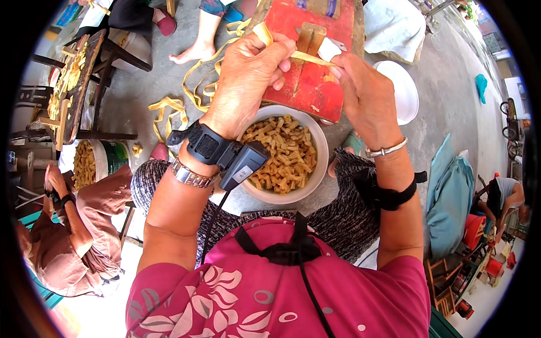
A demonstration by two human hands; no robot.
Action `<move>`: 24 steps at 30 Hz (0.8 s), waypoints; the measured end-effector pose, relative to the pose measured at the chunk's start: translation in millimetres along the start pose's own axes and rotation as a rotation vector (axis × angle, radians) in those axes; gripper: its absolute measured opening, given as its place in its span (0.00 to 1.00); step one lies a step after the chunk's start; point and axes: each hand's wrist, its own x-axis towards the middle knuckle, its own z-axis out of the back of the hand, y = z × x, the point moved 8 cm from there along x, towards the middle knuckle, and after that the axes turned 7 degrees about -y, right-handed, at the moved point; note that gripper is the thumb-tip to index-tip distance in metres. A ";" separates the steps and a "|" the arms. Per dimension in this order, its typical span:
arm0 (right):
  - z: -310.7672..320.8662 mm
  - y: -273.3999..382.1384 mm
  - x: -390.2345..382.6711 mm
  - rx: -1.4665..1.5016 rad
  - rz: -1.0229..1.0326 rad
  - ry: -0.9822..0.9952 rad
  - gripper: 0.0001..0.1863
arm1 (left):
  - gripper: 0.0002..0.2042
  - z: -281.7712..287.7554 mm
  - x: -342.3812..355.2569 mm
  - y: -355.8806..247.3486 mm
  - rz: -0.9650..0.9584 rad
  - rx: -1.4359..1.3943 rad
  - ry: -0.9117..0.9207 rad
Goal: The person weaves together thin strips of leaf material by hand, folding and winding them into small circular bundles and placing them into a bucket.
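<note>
A flat yellow strip point(311, 58) is stretched between my two hands over a worn red board point(315, 93). My left hand point(248, 73) is closed round the strip, and a loop of it stands up above the fingers. My right hand point(369, 98) pinches the strip's other end. Beside the right fingertips is a small white piece point(328, 49) that I cannot identify. A wooden block point(311, 38) stands upright on the board just beyond the strip. Below the board, a white basin point(322, 147) holds many short, yellow-brown cut pieces point(284, 155).
Long yellow strips point(194, 93) trail over the floor at left. Beyond them is a dark bench point(84, 84) with yellow pieces, near a co-worker point(73, 225). A white tub point(397, 93) and white cloth point(394, 25) lie right of the board. Another person point(504, 197) bends at far right.
</note>
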 end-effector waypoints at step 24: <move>55.1 -290.2 -120.6 -0.382 -0.686 0.167 0.34 | 0.12 65.0 -59.4 33.0 0.095 0.567 0.119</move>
